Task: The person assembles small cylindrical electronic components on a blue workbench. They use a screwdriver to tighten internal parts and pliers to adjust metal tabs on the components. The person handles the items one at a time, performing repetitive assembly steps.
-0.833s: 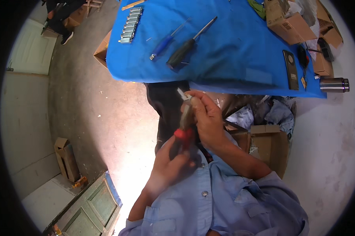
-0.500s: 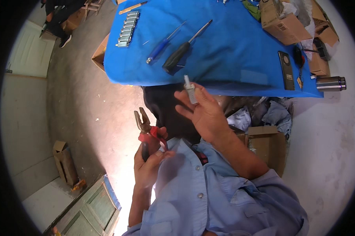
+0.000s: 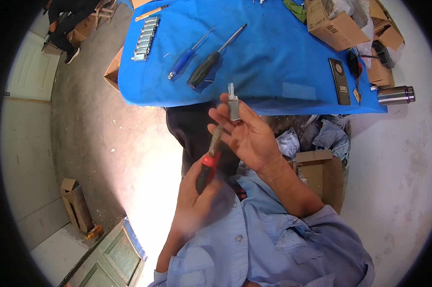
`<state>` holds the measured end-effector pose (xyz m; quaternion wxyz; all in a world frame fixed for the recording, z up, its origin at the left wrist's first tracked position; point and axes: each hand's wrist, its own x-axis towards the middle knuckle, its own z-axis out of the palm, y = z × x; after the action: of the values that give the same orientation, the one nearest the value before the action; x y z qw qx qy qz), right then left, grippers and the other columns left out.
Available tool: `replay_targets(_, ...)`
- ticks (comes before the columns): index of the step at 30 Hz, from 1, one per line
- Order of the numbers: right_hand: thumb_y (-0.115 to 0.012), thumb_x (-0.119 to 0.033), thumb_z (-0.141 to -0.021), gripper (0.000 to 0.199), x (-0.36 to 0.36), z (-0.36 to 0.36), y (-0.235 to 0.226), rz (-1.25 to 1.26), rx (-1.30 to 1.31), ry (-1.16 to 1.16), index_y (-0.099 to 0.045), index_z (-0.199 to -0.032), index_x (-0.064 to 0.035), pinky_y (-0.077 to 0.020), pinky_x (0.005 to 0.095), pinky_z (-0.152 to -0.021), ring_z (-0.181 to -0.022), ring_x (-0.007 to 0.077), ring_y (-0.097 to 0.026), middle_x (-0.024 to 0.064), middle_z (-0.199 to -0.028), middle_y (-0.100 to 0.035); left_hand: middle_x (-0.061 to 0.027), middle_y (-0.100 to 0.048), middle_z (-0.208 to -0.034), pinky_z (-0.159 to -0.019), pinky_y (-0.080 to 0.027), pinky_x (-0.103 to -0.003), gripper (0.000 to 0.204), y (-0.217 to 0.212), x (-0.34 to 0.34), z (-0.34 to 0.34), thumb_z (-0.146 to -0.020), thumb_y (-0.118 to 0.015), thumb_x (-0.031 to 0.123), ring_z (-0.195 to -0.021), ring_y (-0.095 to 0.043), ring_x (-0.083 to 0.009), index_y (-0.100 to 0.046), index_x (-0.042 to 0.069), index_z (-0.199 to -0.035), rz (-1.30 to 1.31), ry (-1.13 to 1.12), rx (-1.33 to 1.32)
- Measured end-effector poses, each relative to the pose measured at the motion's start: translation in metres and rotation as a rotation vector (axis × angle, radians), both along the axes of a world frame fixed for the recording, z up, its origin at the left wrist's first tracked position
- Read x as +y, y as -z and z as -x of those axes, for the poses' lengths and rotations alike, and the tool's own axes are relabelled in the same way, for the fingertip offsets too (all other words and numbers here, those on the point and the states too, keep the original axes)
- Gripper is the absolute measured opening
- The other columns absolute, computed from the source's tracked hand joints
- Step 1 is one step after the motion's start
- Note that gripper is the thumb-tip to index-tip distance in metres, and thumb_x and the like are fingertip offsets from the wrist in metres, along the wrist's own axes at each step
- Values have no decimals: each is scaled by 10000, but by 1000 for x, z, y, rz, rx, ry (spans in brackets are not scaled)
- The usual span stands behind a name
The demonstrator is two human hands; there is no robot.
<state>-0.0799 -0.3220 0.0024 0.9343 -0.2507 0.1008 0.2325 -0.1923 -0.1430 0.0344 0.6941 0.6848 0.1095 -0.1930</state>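
Observation:
My left hand is closed round pliers with red and black handles. Their worn metal jaws point up, close to the fingers of the other hand; seen edge-on, the jaws do not show whether they are parted. My right hand pinches a small silvery metal block with a narrow stem between thumb and fingers, the stem upward. Both hands are in front of the table's near edge. On the blue cloth lie a blue-handled screwdriver, a black-handled screwdriver and a row of several similar metal blocks.
At the table's right are a phone, a steel flask and an open cardboard box. A thin tan-handled tool lies at the far left. Another box stands below the table. A person sits far left.
My left hand has come up and right with the pliers, which have turned edge-on and now sit near my right hand. The metal block in my right hand has tilted more upright.

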Motion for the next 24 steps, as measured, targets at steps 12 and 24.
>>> replay_targets(12,-564,-144,-1099,363,11,23,-7,830,-589,68,-582,-1421,24,-549,320,-1000,-1128,180,-681,117,-1229,-711,-152,-632,-1177,-930,-485,-319,539,-11,3,-7,-921,-550,27,-1016,-628,-233,-530,-8,-1459,-365,-51,-154)
replay_targets(24,-646,-7,-984,310,13,18,-13,1194,-927,210,-672,-1290,26,-584,374,-843,-991,346,-737,222,-1152,-720,-103,-622,-1130,-870,-491,-295,570,-8,0,-8,-898,-563,-11,-895,-595,-158,-519,-17,-1466,-490,-51,-269)
